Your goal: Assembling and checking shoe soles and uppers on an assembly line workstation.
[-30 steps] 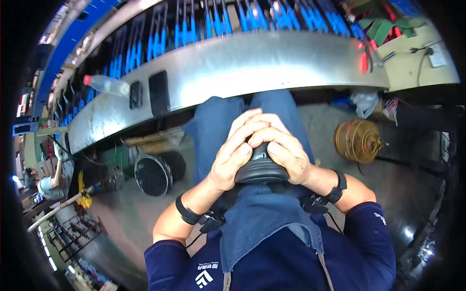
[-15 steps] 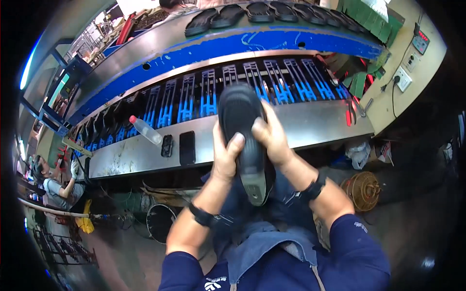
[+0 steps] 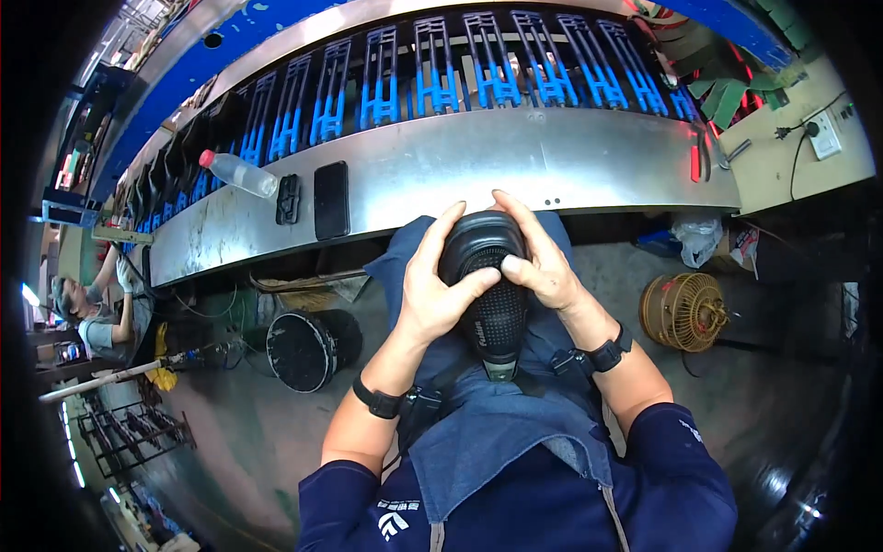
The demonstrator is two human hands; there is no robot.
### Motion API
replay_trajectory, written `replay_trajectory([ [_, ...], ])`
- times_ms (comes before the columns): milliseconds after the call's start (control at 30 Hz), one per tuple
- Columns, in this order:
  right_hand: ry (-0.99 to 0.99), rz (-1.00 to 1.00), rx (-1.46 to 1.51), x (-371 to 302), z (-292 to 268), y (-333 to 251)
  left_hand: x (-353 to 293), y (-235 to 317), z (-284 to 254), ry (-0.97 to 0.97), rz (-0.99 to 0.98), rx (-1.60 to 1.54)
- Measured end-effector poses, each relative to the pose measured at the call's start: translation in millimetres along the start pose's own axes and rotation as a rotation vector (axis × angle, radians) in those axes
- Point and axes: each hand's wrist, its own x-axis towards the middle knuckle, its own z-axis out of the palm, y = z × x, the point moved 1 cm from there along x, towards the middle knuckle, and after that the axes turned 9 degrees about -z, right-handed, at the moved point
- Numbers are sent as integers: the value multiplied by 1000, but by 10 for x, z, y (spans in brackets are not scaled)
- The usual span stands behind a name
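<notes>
Head view: the left hand (image 3: 432,294) and right hand (image 3: 552,276) are both wrapped round a black shoe (image 3: 501,317) above the lap, thumbs on its dotted upper. Sole's facing away (so no clue about the underside), the palms cover its sides, and the greyish bit at the heel's too small to make out. Beyond it there's a metal surface (image 3: 441,175) with a red-capped bottle (image 3: 244,175). Far left, a co-worker (image 3: 103,324) sits half lost near the dark rim.

Navy short-sleeved shirt (image 3: 524,515), blue apron (image 3: 455,465), black wrist straps (image 3: 375,399)
</notes>
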Motion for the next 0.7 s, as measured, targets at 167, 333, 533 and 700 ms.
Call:
replay_trajectory([
  [167, 125, -61, -14, 83, -16, 290, 199, -310, 93, 108, -34, -63],
  [333, 207, 9, 78, 133, -94, 565, 400, -534, 185, 206, -40, 11],
  [533, 275, 156, -111, 119, -170, 648, 503, -663, 251, 254, -35, 244],
  [700, 281, 155, -72, 47, 4, 566, 272, -586, 223, 327, -182, -121],
])
